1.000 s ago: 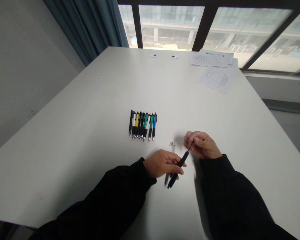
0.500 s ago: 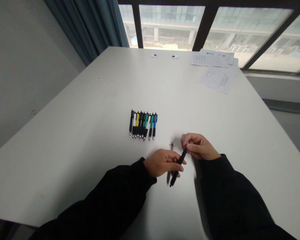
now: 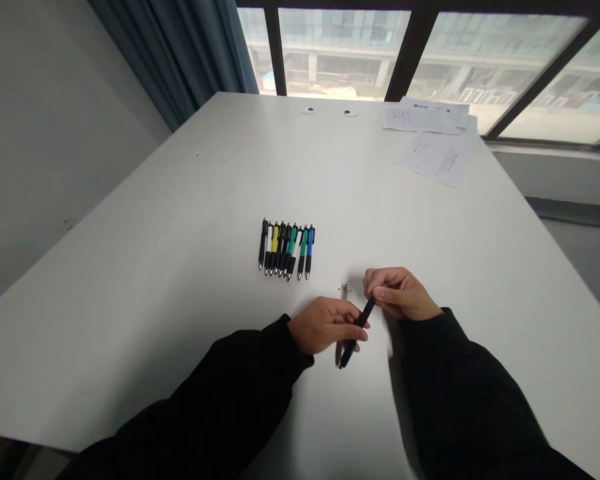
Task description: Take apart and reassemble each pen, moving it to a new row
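My left hand is closed around the lower part of a black pen barrel, which slants up to the right above the white table. My right hand pinches the barrel's upper end with closed fingers. A tiny metal pen part lies on the table just beyond my hands. Farther off, a neat row of several pens with black, white, yellow, green and blue bodies lies side by side.
Printed paper sheets lie at the far right corner of the table. Two small round discs sit near the far edge under the window. A blue curtain hangs at the back left.
My right hand has come down onto the barrel's top end; the thin refill it held a second ago no longer shows. My left hand and the barrel have hardly moved.
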The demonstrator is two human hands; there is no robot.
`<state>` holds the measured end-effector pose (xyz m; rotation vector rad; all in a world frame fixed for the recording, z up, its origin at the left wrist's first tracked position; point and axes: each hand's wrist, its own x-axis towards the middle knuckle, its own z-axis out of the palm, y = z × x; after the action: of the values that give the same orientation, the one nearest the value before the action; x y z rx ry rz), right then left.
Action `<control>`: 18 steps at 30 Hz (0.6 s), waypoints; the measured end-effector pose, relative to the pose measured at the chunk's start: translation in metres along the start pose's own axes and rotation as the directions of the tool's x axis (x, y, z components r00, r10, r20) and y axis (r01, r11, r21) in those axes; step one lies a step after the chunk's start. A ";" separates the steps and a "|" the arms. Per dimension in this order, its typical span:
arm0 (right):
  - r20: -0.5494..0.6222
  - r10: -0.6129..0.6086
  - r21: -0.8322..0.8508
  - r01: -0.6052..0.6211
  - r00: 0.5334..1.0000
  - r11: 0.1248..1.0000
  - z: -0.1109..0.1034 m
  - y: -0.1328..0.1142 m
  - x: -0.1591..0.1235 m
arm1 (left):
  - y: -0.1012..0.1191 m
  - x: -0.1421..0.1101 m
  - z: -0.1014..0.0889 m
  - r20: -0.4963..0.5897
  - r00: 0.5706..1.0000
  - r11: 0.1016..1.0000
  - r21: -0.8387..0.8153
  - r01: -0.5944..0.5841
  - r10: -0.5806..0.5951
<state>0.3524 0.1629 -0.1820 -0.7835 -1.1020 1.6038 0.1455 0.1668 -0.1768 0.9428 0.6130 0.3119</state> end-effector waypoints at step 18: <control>-0.094 0.018 -0.108 -0.028 0.995 0.994 0.006 -0.004 0.002 | -0.004 0.001 0.000 -0.054 0.999 0.999 0.036 -0.001 0.003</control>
<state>0.3486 0.1634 -0.1757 -0.9363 -1.1243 1.5206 0.1461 0.1652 -0.1806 0.9722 0.6688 0.3304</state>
